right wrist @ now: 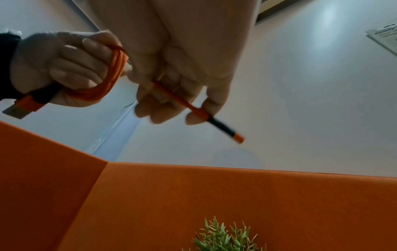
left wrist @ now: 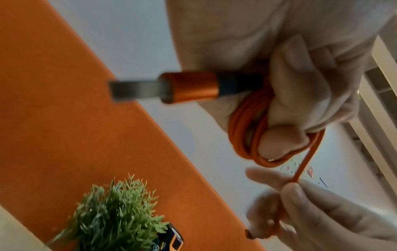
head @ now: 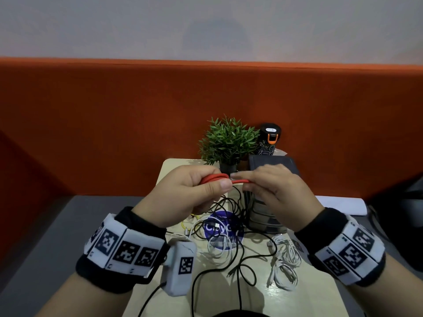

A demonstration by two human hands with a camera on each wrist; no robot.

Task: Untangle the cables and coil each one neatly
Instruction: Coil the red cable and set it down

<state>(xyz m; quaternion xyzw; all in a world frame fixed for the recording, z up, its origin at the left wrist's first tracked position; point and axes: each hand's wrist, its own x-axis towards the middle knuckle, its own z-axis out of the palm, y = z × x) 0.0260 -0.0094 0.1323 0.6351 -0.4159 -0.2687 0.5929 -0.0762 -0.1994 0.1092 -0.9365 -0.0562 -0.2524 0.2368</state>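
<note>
**Red cable coiled in hand above the table**

Beige table (head: 320, 291) against an orange partition (head: 114, 122); plant (head: 227, 140), bottle (head: 269, 139), black cables (head: 238, 266) and white cables (head: 285, 264) lying on it. Left hand (head: 183, 195) grips the red cable (head: 215, 178) coil; right hand (head: 278, 191) pinches its free end. Only the left wrist view shows the USB plug (left wrist: 163, 89); only the right wrist view shows the small end connector (right wrist: 227, 130).
</note>
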